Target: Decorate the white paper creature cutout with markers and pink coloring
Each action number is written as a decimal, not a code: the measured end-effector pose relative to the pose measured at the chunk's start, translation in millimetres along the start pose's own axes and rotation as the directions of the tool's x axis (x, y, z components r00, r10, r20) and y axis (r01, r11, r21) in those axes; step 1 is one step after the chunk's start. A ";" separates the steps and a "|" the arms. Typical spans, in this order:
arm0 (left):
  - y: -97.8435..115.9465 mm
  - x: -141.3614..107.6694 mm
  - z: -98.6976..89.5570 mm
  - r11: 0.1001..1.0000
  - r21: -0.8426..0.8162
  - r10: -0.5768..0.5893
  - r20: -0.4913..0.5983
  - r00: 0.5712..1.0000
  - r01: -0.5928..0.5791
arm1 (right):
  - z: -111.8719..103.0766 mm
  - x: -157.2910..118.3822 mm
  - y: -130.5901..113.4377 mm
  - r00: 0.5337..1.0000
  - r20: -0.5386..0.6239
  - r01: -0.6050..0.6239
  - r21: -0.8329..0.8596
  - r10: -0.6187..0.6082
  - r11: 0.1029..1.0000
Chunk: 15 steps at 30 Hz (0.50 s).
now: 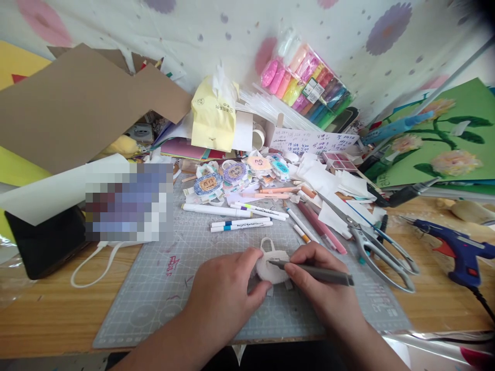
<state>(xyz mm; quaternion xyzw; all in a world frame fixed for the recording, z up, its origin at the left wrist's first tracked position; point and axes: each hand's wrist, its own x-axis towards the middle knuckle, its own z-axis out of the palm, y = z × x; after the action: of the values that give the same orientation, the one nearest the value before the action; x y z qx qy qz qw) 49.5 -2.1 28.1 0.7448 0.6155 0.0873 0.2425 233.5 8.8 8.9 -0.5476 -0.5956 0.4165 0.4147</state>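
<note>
My left hand (228, 281) is closed at the left edge of a small white round paper piece (266, 270) with a loop at its top, pinning it against the grey cutting mat (154, 304). A dark grey pen (325, 274) sits in the closed fingers of my right hand (319, 281). Its tip points left and meets the face of the white piece, where faint marks may show. Beyond my hands lie several acrylic markers (242, 224) and decorated paper badges (209, 184).
To the right lie large scissors (373, 247) and a blue glue gun (456, 247) with its cord. White paper scraps (320, 178) spread behind the markers. A black tablet or phone (46, 242) leans at the left by a white cord (83, 283). Packs of coloured clay (305, 82) stand at the back.
</note>
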 end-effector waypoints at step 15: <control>-0.1 1.4 -1.4 1.000 0.012 0.003 -0.003 1.000 -0.003 | -0.9 0.1 0.4 0.998 0.057 0.022 -0.008 -0.022 1.000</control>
<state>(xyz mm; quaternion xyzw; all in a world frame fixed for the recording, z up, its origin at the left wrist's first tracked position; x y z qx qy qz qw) 49.1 -0.4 29.0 0.7470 0.6153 0.0849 0.2370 234.5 9.0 8.8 -0.5306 -0.6148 0.4249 0.3999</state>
